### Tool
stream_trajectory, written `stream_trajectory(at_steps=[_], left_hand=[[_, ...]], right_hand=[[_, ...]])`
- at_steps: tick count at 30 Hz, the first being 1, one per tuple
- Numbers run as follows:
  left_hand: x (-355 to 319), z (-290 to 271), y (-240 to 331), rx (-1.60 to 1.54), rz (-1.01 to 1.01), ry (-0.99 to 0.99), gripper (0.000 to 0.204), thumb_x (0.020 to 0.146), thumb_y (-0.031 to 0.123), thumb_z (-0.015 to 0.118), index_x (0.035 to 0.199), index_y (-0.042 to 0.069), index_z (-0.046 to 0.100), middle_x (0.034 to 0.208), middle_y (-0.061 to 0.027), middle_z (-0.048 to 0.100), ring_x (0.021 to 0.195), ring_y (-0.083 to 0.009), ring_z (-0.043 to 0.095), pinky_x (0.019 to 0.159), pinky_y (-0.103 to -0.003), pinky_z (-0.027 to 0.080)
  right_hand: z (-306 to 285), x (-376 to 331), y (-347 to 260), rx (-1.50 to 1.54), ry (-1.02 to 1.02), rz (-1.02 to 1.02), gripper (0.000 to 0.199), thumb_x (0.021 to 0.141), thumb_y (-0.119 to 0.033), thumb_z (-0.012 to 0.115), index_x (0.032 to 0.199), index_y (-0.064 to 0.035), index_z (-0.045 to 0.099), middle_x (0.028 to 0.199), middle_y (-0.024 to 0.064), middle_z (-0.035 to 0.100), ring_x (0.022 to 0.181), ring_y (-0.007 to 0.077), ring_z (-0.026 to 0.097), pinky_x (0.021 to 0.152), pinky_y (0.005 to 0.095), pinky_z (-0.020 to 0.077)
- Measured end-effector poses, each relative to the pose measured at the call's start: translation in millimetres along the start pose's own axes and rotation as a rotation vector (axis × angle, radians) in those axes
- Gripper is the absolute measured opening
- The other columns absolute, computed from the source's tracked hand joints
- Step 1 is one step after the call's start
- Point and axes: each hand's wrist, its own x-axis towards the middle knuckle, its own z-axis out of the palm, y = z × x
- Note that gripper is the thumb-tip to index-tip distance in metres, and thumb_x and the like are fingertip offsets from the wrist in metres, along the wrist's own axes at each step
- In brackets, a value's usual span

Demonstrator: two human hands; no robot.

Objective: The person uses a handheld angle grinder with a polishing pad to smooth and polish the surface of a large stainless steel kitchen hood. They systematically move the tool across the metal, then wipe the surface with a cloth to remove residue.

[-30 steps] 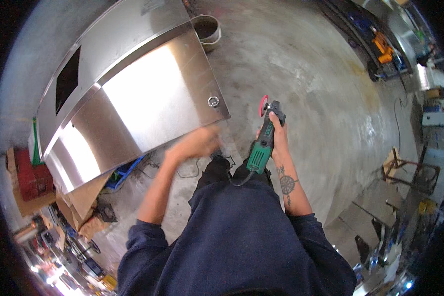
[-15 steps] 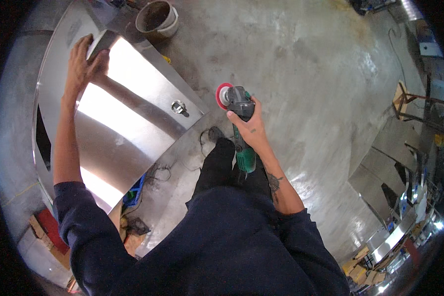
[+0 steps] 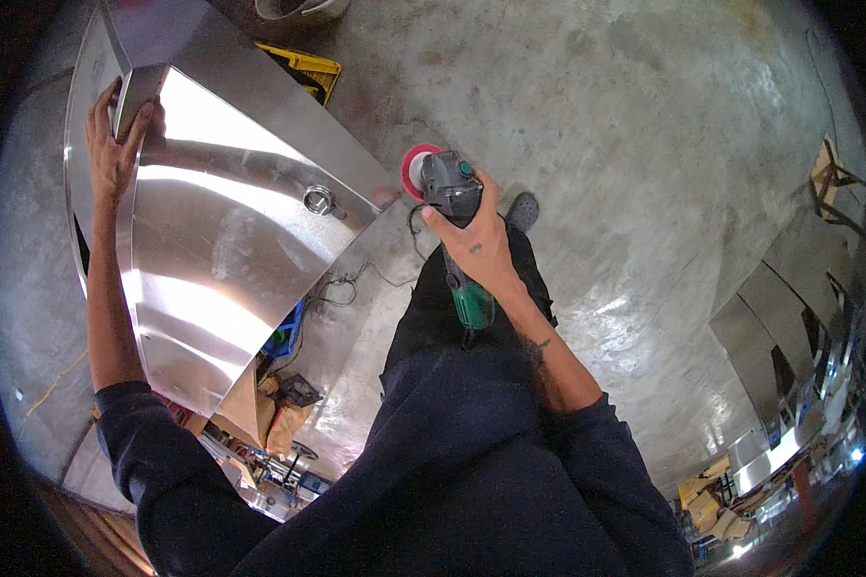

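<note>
My right hand (image 3: 479, 245) is wrapped round the grey front part of an angle grinder (image 3: 450, 188) with a green rear body. On its head sits a red-rimmed disc (image 3: 415, 171) with a white centre, facing left toward the metal, apart from it. On the left stands a shiny sheet-metal cabinet (image 3: 216, 240) with a round recessed latch (image 3: 318, 200) on its face. My left hand (image 3: 115, 149) grips its far left edge, thumb on the near side and fingers over the rim. Whether the disc spins cannot be told.
Beyond the cabinet lies a yellow plastic crate (image 3: 310, 69), with part of a bucket (image 3: 303, 8) behind it. A black cord (image 3: 342, 287) trails over the concrete floor (image 3: 635, 163). A blue crate (image 3: 284, 332) and cardboard sit near the cabinet. Metal sheets (image 3: 770, 317) stand at the right.
The view has shifted, showing more of the yellow crate and less of the bucket. A shoe now shows beside my right hand. Both hands keep their holds.
</note>
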Motion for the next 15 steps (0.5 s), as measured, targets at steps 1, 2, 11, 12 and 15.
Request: stream_trajectory(at_steps=[1,2,11,12,15], left_hand=[[2,-1,4,0.004,-0.012,0.003,0.086,0.097,0.071,0.069,0.164,0.02,0.048,0.155,-0.0168,0.052,0.146,-0.0377,0.049,0.123,-0.059,0.042],[2,-2,4,-0.007,-0.014,-0.004,0.086,0.097,0.071,0.069,0.164,0.021,0.048,0.155,-0.017,0.052,0.146,-0.0377,0.049,0.123,-0.059,0.042],[-5,1,-29,0.073,0.073,-0.06,0.087,0.097,0.073,0.068,0.163,0.021,0.049,0.157,-0.0188,0.051,0.149,-0.039,0.047,0.124,-0.06,0.041],[-1,3,-23,0.028,0.042,-0.05,0.088,0.096,0.073,0.068,0.164,0.02,0.049,0.158,-0.0189,0.051,0.149,-0.039,0.047,0.124,-0.06,0.042],[-6,7,-31,0.055,0.071,-0.036,0.09,0.096,0.074,0.068,0.164,0.019,0.048,0.159,-0.0192,0.05,0.149,-0.0391,0.047,0.123,-0.061,0.042]], right_hand=[[1,1,1,-0.009,0.004,-0.004,0.093,0.094,-0.043,0.083,0.161,-0.0052,0.029,0.123,0.0339,0.071,0.109,0.0487,0.076,0.094,0.0524,0.0591],[2,1,2,-0.019,0.005,-0.01,0.093,0.095,-0.043,0.083,0.161,-0.0053,0.029,0.121,0.0343,0.071,0.107,0.0497,0.076,0.093,0.053,0.0594],[7,0,10,-0.033,-0.008,-0.014,0.095,0.094,-0.045,0.082,0.159,-0.003,0.027,0.112,0.0374,0.072,0.1,0.055,0.076,0.09,0.0546,0.06],[8,1,9,-0.031,-0.008,0.009,0.095,0.094,-0.044,0.082,0.159,-0.0028,0.027,0.112,0.0377,0.072,0.1,0.0552,0.076,0.09,0.0545,0.06],[8,1,9,-0.034,-0.012,-0.003,0.095,0.095,-0.044,0.082,0.16,-0.0027,0.026,0.112,0.0381,0.072,0.099,0.0551,0.076,0.09,0.0547,0.06]])
